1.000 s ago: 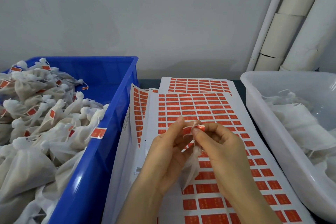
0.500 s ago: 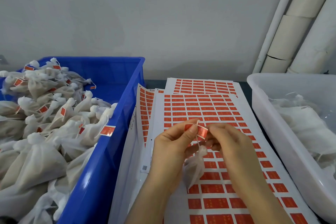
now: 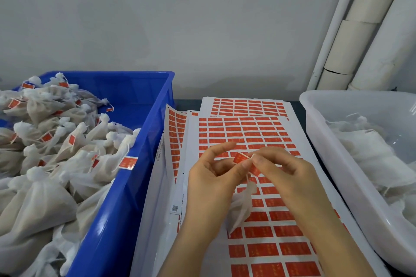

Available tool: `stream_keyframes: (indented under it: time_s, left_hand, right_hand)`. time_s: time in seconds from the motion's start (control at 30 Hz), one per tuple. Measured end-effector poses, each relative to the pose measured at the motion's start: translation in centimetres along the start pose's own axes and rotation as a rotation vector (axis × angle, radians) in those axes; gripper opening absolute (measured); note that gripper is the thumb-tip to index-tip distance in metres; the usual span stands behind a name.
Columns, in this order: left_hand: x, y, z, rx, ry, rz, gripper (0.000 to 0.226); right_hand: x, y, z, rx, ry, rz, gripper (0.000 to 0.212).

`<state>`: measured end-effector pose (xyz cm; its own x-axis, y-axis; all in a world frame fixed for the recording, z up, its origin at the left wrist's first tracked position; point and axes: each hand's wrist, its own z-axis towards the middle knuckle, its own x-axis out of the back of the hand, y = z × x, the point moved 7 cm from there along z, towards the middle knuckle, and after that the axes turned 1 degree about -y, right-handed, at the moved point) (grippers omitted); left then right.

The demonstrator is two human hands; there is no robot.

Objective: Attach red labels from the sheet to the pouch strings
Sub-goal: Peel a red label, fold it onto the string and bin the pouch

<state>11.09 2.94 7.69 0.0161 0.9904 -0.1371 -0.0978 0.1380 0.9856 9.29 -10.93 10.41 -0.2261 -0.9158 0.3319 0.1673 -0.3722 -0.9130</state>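
Both hands meet above the top label sheet, a white sheet covered in rows of red labels. My left hand and my right hand pinch one red label between thumbs and fingertips, folded around the string of a small white mesh pouch. The pouch hangs below the fingers, over the sheet. The string itself is mostly hidden by the fingertips.
A blue bin on the left is heaped with white pouches carrying red labels. A white tub on the right holds unlabelled pouches. More label sheets lie stacked underneath. Pale pipes run down the wall at right.
The hands stayed together over the sheet; the label has been turned and pressed more between the fingertips, and the left forefinger has lifted. The pouch still hangs below.
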Motion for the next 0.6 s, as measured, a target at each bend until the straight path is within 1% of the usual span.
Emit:
stream_keyframes:
  time_s: [0.03, 0.17, 0.3, 0.5, 0.6]
  left_hand:
    - [0.0, 0.1, 0.0, -0.006, 0.000, 0.005, 0.035]
    - [-0.1, 0.3, -0.2, -0.027, -0.003, 0.026, 0.039]
    - [-0.4, 0.6, -0.3, -0.049, -0.015, 0.037, 0.043]
    - [-0.8, 1.2, -0.7, -0.151, 0.086, 0.096, 0.049]
    - [-1.0, 1.2, -1.2, -0.212, 0.144, 0.198, 0.050]
  right_hand:
    - [0.0, 0.1, 0.0, 0.009, -0.008, -0.004, 0.004]
    - [0.5, 0.3, 0.1, 0.031, 0.034, -0.012, 0.010]
    - [0.7, 0.5, 0.1, 0.033, 0.054, -0.055, 0.010]
    - [0.8, 0.5, 0.0, 0.026, 0.089, -0.083, 0.014]
    - [1.0, 0.5, 0.0, 0.019, 0.118, -0.087, 0.016]
